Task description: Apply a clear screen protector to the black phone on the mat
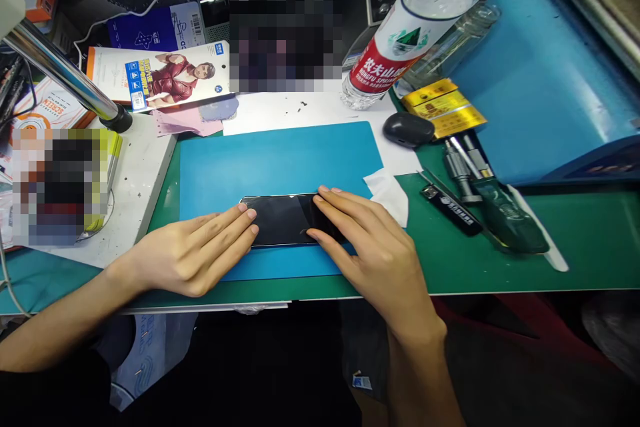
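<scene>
A smartphone (281,221) with a dark, glossy screen lies face up on a blue mat (280,153), its long side running left to right. At its left end, my left hand (193,253) rests with fingers stretched out and the tips on the screen's edge. My right hand (373,247) covers the other end, fingers over the far edge and thumb on the near part, holding it. Under and beyond that hand, a white wipe or paper piece (389,193) lies crumpled at the mat's right edge.
A tilted water bottle (395,40), black mouse-like case (409,129) and yellow packet (444,109) stand back right. Nearer are a black lighter-like stick (451,209), green-handled tool (515,220) and white spatula (543,240). A printed package (160,77) and metal lamp arm (65,70) are left.
</scene>
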Tool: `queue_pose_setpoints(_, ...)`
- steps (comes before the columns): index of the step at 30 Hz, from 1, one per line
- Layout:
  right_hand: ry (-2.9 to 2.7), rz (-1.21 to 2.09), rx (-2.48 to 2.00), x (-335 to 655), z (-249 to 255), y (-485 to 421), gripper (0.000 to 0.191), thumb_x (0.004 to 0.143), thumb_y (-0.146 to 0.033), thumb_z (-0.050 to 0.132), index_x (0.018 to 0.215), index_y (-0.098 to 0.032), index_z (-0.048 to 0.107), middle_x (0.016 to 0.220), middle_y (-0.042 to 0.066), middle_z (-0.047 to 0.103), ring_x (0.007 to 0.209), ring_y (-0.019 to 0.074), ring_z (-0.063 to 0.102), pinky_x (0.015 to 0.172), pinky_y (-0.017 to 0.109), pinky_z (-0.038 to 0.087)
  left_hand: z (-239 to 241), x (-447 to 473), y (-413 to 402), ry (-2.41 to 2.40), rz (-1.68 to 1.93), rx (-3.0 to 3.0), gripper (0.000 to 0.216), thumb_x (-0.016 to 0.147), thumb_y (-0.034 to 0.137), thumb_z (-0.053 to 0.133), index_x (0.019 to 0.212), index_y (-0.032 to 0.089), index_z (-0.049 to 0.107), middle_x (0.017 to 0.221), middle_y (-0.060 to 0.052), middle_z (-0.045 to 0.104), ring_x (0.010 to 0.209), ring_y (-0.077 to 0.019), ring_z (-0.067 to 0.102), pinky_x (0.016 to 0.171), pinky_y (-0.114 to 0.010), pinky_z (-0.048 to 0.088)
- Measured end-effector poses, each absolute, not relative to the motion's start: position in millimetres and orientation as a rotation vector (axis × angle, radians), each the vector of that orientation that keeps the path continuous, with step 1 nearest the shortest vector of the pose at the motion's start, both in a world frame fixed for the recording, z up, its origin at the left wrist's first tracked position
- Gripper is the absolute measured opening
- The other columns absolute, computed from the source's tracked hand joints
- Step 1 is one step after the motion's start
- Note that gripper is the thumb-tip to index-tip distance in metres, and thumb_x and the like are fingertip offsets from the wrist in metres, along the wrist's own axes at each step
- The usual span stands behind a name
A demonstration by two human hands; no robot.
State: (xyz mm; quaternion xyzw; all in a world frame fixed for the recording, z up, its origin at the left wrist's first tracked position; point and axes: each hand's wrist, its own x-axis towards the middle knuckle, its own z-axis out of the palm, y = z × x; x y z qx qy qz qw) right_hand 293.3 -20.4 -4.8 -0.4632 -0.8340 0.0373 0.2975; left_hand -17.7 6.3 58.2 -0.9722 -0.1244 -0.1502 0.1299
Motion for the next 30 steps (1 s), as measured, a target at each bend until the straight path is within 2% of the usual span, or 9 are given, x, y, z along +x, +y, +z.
queue_pose_setpoints(6, -2.205, 0.118, -1.236, 292.8, -4.0, -20.1, 0.053, 0.102, -0.022, 0.072, 0.153, -0.019, 0.057, 0.145, 0.015, 0.071, 0.136, 0.0316, 0.067, 0.114, 0.051, 0.059, 61.4, -15.5, 7.6, -0.318, -0.421, -2.793, 0.036, 0.098, 0.007, 0.073, 0.131, -0.007, 0.069, 0.132, -0.027, 0.075, 0.129, -0.0351, 0.072, 0.109, -0.039, 0.065)
queue_pose_setpoints(10, -2.213, 0.124, -1.232, 293.2, -3.4, -19.8, 0.054, 0.102, -0.028, 0.074, 0.152, -0.016, 0.057, 0.146, 0.016, 0.07, 0.137, 0.032, 0.066, 0.115, 0.05, 0.058, 62.6, -16.6, 7.5, -0.348, -0.445, -2.817, 0.037, 0.099, 0.008, 0.072, 0.134, -0.003, 0.069, 0.134, -0.023, 0.075, 0.134, -0.0323, 0.069, 0.111, -0.036, 0.063)
queue_pose_setpoints(15, -2.203, 0.132, -1.214, 293.7, -2.7, -19.1, 0.065, 0.098, -0.043, 0.078, 0.151, -0.014, 0.056, 0.146, 0.018, 0.07, 0.136, 0.033, 0.067, 0.114, 0.049, 0.058, 62.8, -18.3, 7.2, -0.359, -0.434, -2.827, 0.036, 0.1, 0.008, 0.071, 0.134, -0.001, 0.069, 0.136, -0.022, 0.074, 0.138, -0.0315, 0.067, 0.111, -0.036, 0.063)
queue_pose_setpoints(22, -2.179, 0.189, -1.231, 294.9, -3.3, -19.1, 0.064, 0.099, -0.04, 0.077, 0.155, -0.02, 0.054, 0.148, 0.015, 0.069, 0.139, 0.0319, 0.065, 0.116, 0.049, 0.056, 66.6, -15.6, 7.7, -0.31, -0.414, -2.742, 0.028, 0.102, 0.009, 0.068, 0.129, 0.0, 0.072, 0.131, -0.02, 0.077, 0.126, -0.0309, 0.074, 0.105, -0.036, 0.067)
queue_pose_setpoints(26, -2.156, 0.278, -1.214, 298.3, -3.3, -18.3, 0.063, 0.1, -0.044, 0.075, 0.155, -0.021, 0.054, 0.15, 0.014, 0.068, 0.14, 0.0312, 0.064, 0.118, 0.049, 0.054, 64.9, -16.0, 8.1, -0.315, -0.442, -2.766, 0.03, 0.101, 0.009, 0.07, 0.129, -0.001, 0.071, 0.132, -0.021, 0.076, 0.127, -0.0312, 0.073, 0.107, -0.036, 0.066)
queue_pose_setpoints(30, -2.115, 0.391, -1.22, 301.6, -3.1, -18.1, 0.059, 0.104, -0.046, 0.069, 0.157, -0.025, 0.053, 0.153, 0.011, 0.066, 0.143, 0.03, 0.061, 0.12, 0.049, 0.052, 62.3, -17.3, 9.1, -0.371, -0.456, -2.784, 0.029, 0.104, 0.009, 0.065, 0.131, 0.004, 0.071, 0.134, -0.017, 0.076, 0.132, -0.0281, 0.07, 0.111, -0.035, 0.063)
